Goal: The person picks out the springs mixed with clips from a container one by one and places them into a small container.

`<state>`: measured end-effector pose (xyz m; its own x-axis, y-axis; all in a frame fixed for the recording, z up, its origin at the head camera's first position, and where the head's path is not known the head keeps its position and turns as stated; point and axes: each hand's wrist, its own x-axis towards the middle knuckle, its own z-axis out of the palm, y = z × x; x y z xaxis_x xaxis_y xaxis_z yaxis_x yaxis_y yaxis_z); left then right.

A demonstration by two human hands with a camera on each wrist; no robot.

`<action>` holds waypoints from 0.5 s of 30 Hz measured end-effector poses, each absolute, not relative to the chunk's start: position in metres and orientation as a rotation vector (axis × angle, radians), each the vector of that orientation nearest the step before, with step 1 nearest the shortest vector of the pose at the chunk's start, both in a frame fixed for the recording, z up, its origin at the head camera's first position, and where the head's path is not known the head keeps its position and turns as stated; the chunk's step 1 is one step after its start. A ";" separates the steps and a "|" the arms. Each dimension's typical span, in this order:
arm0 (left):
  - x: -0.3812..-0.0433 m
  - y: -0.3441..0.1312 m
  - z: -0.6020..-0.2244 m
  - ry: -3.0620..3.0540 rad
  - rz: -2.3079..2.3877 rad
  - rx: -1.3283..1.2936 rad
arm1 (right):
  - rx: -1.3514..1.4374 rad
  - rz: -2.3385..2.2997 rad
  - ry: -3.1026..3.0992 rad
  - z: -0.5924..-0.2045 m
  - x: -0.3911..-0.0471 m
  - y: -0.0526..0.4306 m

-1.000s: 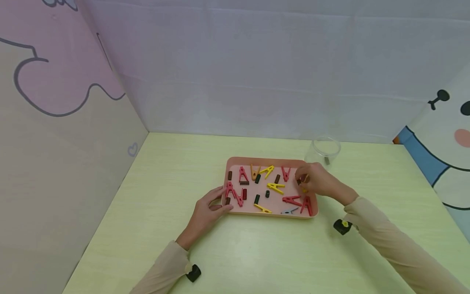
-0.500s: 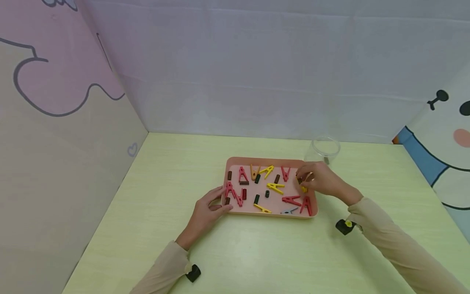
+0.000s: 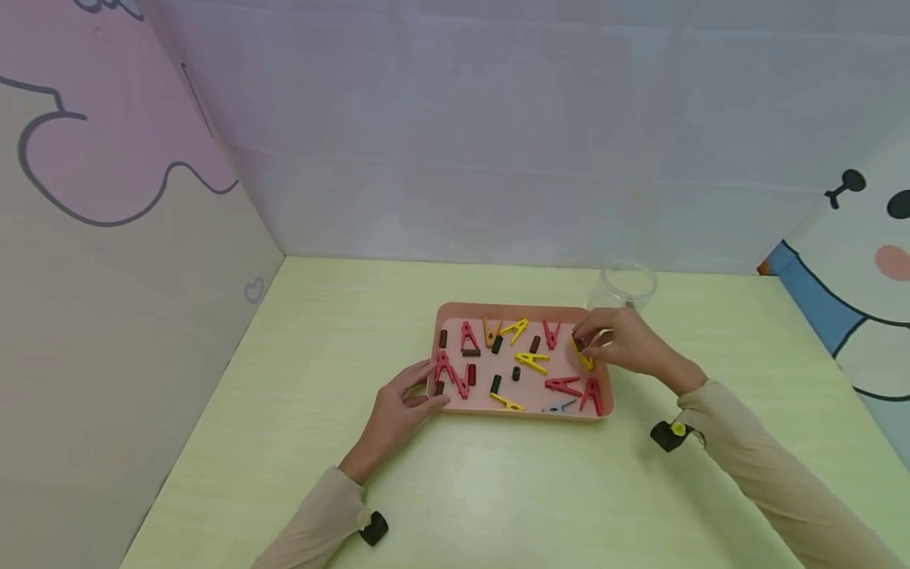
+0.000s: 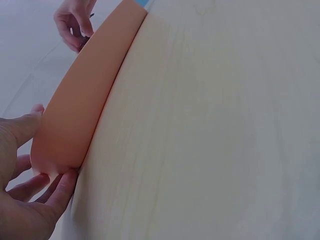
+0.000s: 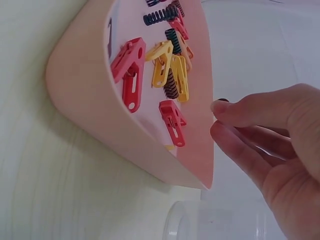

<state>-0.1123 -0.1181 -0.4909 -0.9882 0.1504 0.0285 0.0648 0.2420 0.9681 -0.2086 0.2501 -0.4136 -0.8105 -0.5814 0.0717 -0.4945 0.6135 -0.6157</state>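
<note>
We see the left hand (image 3: 396, 405) gripping the tray (image 3: 526, 311) at its near left corner; the right hand (image 3: 624, 341) pinches a dark piece (image 3: 578, 344), probably a spring, inside the far right corner, close by a yellow clip (image 3: 585, 361). A weak pinch could let it shoot over the edge. The pale desk (image 3: 341, 332) also carries a clear jar (image 5: 215, 220); a plain wall (image 3: 455, 142) stands behind.

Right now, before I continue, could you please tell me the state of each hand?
Left hand: closed, gripping the left end of the pink tray.
Right hand: closed, pinching a small dark piece, probably a spring.
</note>
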 end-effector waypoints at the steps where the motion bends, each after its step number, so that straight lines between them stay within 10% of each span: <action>1: -0.112 -0.118 -0.491 2.417 1.881 0.209 | -0.895 -0.979 2.694 -0.413 -0.209 0.250; 15: -0.102 -0.114 -0.455 2.377 1.870 0.242 | -0.777 -1.098 2.717 -0.404 -0.208 0.255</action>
<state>-0.1023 -0.1140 -0.4548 -0.9816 0.1907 0.0141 0.0585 0.2296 0.9715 -0.2082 0.2549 -0.4039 -0.8630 -0.4976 0.0871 -0.4184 0.6076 -0.6751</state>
